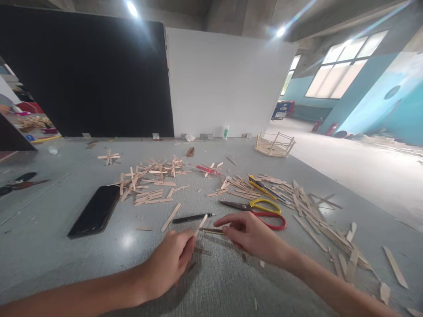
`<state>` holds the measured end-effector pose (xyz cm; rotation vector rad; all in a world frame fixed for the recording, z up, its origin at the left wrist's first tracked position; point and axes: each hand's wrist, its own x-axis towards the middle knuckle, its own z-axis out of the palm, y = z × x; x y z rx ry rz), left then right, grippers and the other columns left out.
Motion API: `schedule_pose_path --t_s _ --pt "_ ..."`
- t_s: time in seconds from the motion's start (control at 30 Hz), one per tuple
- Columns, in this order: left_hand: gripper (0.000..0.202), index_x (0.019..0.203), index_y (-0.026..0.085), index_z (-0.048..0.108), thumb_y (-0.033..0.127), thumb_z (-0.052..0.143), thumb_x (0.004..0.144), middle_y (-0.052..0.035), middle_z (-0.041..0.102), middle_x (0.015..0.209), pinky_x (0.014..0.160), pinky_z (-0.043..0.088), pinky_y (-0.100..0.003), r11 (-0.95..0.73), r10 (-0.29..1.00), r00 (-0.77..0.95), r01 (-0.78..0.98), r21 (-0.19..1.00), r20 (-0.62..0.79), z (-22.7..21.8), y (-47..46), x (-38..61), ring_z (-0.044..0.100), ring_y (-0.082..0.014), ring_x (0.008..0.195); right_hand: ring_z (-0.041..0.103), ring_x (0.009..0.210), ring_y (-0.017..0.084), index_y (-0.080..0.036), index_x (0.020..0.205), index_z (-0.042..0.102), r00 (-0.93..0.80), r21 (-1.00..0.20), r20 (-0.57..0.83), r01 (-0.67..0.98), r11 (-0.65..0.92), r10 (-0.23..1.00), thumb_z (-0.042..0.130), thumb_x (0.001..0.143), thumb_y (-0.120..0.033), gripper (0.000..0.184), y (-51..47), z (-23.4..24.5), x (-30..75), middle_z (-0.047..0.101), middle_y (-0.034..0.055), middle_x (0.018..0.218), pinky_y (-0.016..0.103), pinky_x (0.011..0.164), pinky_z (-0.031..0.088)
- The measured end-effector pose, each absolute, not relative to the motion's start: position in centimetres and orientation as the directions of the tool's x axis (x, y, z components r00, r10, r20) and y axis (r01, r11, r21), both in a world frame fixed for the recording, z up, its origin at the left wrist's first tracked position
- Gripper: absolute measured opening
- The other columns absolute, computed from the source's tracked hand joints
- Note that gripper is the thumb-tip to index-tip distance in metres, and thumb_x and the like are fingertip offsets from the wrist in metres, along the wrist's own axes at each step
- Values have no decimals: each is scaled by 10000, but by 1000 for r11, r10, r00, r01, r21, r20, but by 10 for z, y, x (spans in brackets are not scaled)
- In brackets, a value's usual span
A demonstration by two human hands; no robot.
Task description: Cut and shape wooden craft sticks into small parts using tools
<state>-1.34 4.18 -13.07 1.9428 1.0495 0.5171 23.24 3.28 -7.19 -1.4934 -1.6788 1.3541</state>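
Observation:
A wooden craft stick [201,223] is pinched in my left hand [174,253], its rounded end pointing up and away. My right hand [251,233] has its thumb and bent fingers closed at the near end of a slim, pointed, brassy tool [213,231], whose exact kind I cannot make out. The tool's tip reaches close to the stick. Just beyond both hands lies a black pen [193,218], with another craft stick [171,217] to its left. Scissors [251,207] with one yellow and one red handle lie right behind my right hand.
A black phone [95,211] lies at left. Loose craft sticks [158,196] spread across the middle, with more at right [317,215]. A yellow utility knife [264,187] rests behind the scissors. A stick-built frame [275,145] stands far right, near a glue stick [226,132].

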Motion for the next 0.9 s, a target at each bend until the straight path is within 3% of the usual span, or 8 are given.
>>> schedule_pose_path --t_s 0.1,0.2,0.27,0.33,0.43,0.6,0.77,0.9 --pt "455 713 242 412 425 293 1112 70 458 484 385 319 -213 -303 842 540 502 810 -20 -132 40 -13 475 -103 329 305 441 61 -179 1312 711 -340 -913 -365 313 -262 867 530 985 -343 408 35 -77 235 600 -17 717 190 396 236" --pt "470 716 245 426 450 282 1113 66 472 480 381 320 -223 -306 843 538 510 804 -20 -133 39 -13 480 -114 334 240 430 33 -191 1306 704 -333 -893 -450 153 -423 829 565 990 -356 382 21 -84 222 601 -12 793 172 369 166" --pt "476 734 247 436 471 259 1116 67 477 489 385 317 -232 -308 842 539 512 802 -20 -134 39 -13 465 -116 338 236 407 21 -181 1310 691 -257 -870 -483 30 -492 837 578 998 -348 372 7 -89 207 592 -19 786 170 351 149" --pt "467 751 249 433 472 248 1116 65 476 516 424 318 -247 -322 847 532 518 793 -4 -135 39 -13 454 -122 381 273 380 18 -179 1387 642 -165 -895 -440 -7 -447 883 541 1017 -386 435 -6 -95 192 615 -10 819 175 334 196" --pt "432 757 252 399 444 252 1116 69 441 543 494 295 -274 -348 856 517 530 773 31 -137 37 -13 425 -136 460 349 368 38 -146 1467 582 -126 -936 -352 65 -347 927 516 1021 -449 544 -19 -103 178 626 -14 746 186 350 257" --pt "438 752 255 370 460 257 1122 78 419 553 517 280 -286 -362 850 524 515 777 48 -138 34 -14 390 -139 483 363 434 87 -105 1513 556 -104 -929 -276 283 -237 956 481 1041 -466 599 -30 -114 170 520 -48 558 195 420 294" --pt "464 750 248 414 491 270 1118 62 479 570 530 310 -285 -379 834 547 483 790 65 -135 35 -14 438 -142 496 426 506 109 -109 1571 480 -86 -955 -220 224 -196 972 499 1027 -492 666 -40 -127 161 550 -26 592 214 485 342" --pt "469 727 252 403 475 268 1117 60 476 540 511 317 -272 -380 834 547 469 798 76 -135 38 -15 450 -139 474 323 406 71 -97 1562 488 -193 -929 -350 194 -314 916 472 1029 -397 612 -13 -101 184 484 -72 574 189 402 273"
